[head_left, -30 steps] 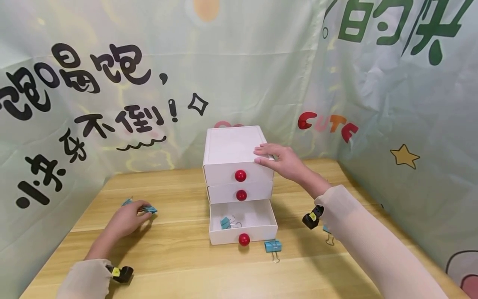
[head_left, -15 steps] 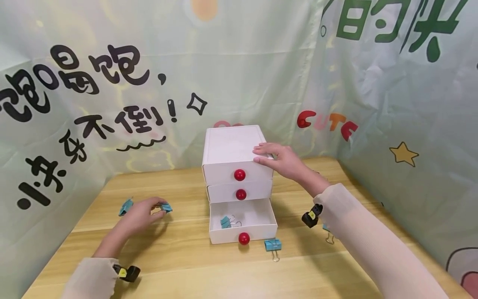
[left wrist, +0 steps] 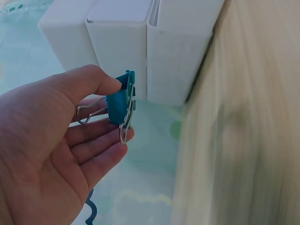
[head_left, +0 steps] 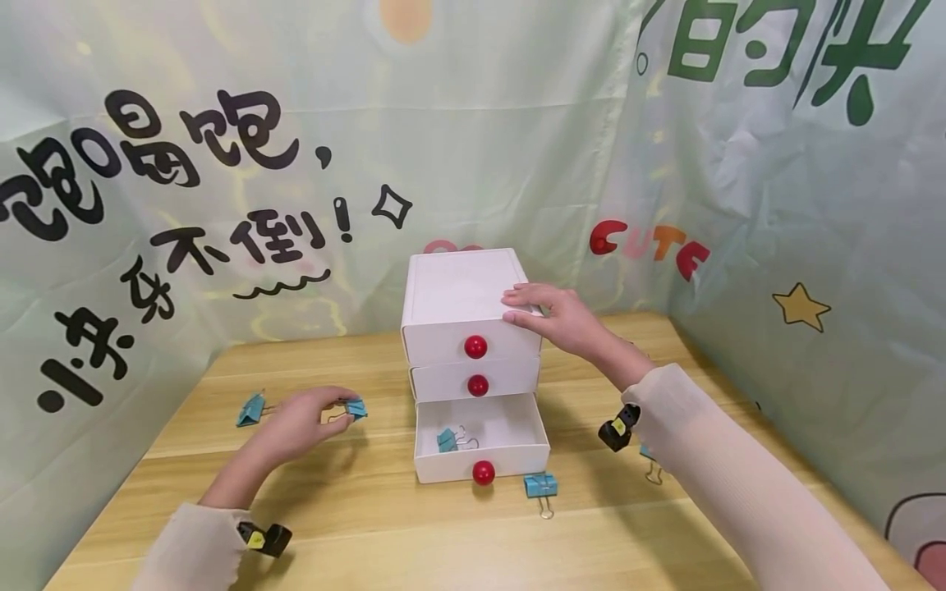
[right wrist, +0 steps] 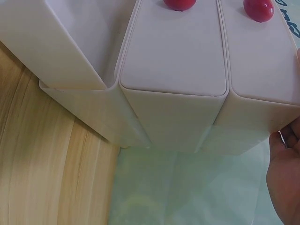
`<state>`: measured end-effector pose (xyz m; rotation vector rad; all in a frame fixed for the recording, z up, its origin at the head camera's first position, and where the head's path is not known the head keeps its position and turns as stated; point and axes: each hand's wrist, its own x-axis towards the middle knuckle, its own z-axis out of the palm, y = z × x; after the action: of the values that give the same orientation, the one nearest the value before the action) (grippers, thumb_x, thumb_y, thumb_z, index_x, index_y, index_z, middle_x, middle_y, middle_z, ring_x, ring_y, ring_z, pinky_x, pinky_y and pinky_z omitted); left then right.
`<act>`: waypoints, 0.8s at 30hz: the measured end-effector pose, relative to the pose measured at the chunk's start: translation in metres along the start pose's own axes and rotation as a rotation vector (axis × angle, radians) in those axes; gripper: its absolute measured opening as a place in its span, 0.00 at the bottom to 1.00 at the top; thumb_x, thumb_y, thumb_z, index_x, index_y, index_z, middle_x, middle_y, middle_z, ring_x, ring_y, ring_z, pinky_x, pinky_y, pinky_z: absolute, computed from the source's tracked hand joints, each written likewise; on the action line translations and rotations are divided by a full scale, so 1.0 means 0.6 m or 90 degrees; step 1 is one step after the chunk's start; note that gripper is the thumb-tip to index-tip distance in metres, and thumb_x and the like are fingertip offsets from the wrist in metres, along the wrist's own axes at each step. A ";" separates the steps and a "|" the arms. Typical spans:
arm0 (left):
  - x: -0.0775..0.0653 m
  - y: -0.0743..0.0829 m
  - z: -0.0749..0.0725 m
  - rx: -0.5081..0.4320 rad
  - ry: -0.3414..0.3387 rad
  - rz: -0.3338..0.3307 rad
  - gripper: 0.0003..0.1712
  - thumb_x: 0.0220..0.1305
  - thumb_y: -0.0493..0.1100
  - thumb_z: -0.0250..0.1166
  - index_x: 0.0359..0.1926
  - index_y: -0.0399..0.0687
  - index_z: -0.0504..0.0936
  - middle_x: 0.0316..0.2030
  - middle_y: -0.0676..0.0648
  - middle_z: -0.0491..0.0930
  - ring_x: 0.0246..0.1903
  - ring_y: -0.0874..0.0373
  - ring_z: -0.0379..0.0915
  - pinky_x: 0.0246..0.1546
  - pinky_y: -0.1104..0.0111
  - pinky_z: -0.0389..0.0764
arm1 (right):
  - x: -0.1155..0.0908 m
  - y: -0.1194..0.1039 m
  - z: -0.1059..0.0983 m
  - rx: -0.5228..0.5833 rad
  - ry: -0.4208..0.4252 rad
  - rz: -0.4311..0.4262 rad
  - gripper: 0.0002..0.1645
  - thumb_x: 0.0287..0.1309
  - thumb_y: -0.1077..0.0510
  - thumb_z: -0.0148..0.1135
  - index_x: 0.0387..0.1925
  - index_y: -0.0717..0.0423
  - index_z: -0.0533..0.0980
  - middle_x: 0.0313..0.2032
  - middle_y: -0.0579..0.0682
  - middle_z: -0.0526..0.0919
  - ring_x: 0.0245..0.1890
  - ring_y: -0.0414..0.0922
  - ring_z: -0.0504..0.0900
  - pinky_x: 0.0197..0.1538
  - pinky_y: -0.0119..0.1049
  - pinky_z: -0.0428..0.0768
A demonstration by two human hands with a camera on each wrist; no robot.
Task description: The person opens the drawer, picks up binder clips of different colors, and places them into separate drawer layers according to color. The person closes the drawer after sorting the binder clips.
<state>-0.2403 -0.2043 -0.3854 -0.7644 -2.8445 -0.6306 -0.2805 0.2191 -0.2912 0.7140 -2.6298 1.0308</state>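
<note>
My left hand [head_left: 299, 423] pinches a blue binder clip [left wrist: 118, 101] between thumb and fingers, held above the table left of the drawer unit. Both wire handles of the clip show in the left wrist view. On the upper right edge of the white drawer unit [head_left: 466, 287] rests my right hand [head_left: 565, 318], fingers extended over the top. The bottom drawer [head_left: 510, 420] is pulled out, and another blue binder clip [head_left: 447, 441] lies inside it. The upper two drawers, with red knobs, are closed. In the right wrist view only part of the right hand shows.
A blue binder clip [head_left: 251, 409] lies on the table at the left, behind my left hand. One more clip [head_left: 541, 486] is just in front of the open drawer's right corner. Another clip [head_left: 652, 465] is partly hidden by the right sleeve. Printed cloth [head_left: 473, 164] hangs behind the table.
My left hand has lifted the blue binder clip and moved right with it, toward the drawer unit. The clip left behind at the left shows more fully. The right hand stays in place.
</note>
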 end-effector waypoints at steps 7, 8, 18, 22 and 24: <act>0.007 0.030 0.006 -0.014 0.001 0.054 0.18 0.65 0.46 0.65 0.55 0.47 0.81 0.53 0.46 0.80 0.52 0.46 0.77 0.51 0.51 0.78 | -0.001 -0.001 0.000 0.001 -0.004 0.006 0.31 0.60 0.36 0.63 0.60 0.45 0.78 0.63 0.43 0.75 0.69 0.44 0.64 0.67 0.55 0.62; 0.008 0.035 0.007 -0.016 0.000 0.060 0.18 0.65 0.46 0.65 0.55 0.48 0.81 0.53 0.46 0.80 0.52 0.47 0.77 0.51 0.51 0.78 | -0.001 -0.002 0.000 0.001 -0.005 0.008 0.31 0.60 0.36 0.62 0.60 0.45 0.78 0.63 0.44 0.75 0.69 0.45 0.63 0.67 0.56 0.62; 0.022 0.070 0.013 -0.033 -0.010 0.095 0.19 0.65 0.45 0.63 0.56 0.50 0.81 0.54 0.48 0.80 0.54 0.49 0.76 0.54 0.53 0.76 | -0.001 -0.002 0.000 0.001 0.002 0.006 0.31 0.60 0.36 0.63 0.60 0.45 0.79 0.63 0.43 0.75 0.69 0.44 0.64 0.67 0.56 0.63; 0.028 0.083 0.017 -0.028 -0.009 0.118 0.19 0.66 0.46 0.63 0.57 0.50 0.81 0.55 0.48 0.80 0.55 0.49 0.76 0.55 0.53 0.76 | -0.002 -0.003 0.001 0.001 0.001 0.007 0.30 0.60 0.36 0.63 0.60 0.45 0.78 0.64 0.44 0.74 0.69 0.45 0.64 0.67 0.56 0.63; 0.031 0.089 0.018 -0.030 -0.011 0.128 0.20 0.66 0.47 0.63 0.57 0.50 0.81 0.54 0.49 0.80 0.55 0.50 0.76 0.55 0.53 0.76 | -0.002 -0.003 0.001 0.002 0.000 0.006 0.30 0.60 0.37 0.63 0.60 0.45 0.78 0.64 0.44 0.74 0.69 0.45 0.64 0.67 0.56 0.62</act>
<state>-0.2295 -0.1491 -0.3718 -1.0516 -2.7286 -0.6643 -0.2782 0.2180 -0.2909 0.7016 -2.6346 1.0370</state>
